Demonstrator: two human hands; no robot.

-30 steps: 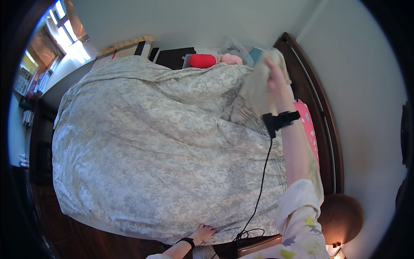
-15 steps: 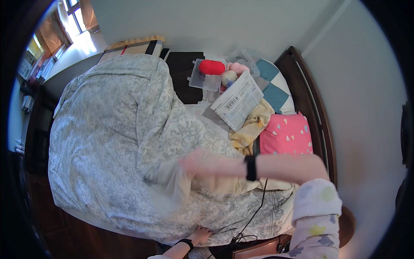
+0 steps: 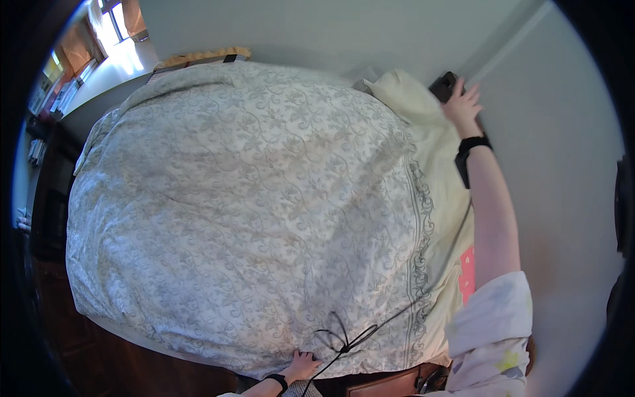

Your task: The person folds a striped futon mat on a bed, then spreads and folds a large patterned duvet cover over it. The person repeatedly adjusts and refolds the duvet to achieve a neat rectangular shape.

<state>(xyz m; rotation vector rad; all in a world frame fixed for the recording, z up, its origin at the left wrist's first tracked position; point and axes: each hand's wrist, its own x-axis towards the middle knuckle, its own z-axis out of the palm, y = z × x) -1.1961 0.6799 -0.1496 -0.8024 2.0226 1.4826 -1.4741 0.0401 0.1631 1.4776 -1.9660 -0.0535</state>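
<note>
A grey floral quilt (image 3: 245,198) with a pale cream underside is billowed up over the whole bed. My right hand (image 3: 461,104) is stretched far up to the right and grips the quilt's cream corner near the dark headboard. My left hand (image 3: 302,365) holds the quilt's near edge at the bottom of the view. A black band sits on each wrist, and a thin black cable (image 3: 344,337) runs down across the quilt's lower edge.
A strip of pink pillow (image 3: 466,278) shows beside my right sleeve. The dark wooden bed frame (image 3: 383,384) runs along the bottom. A window (image 3: 112,26) and dark furniture lie at the upper left. A pale wall (image 3: 549,165) is on the right.
The quilt was pulled back half a second ago, baring pillows and items at the head. My right hand has swung it up and over, and it now covers them.
</note>
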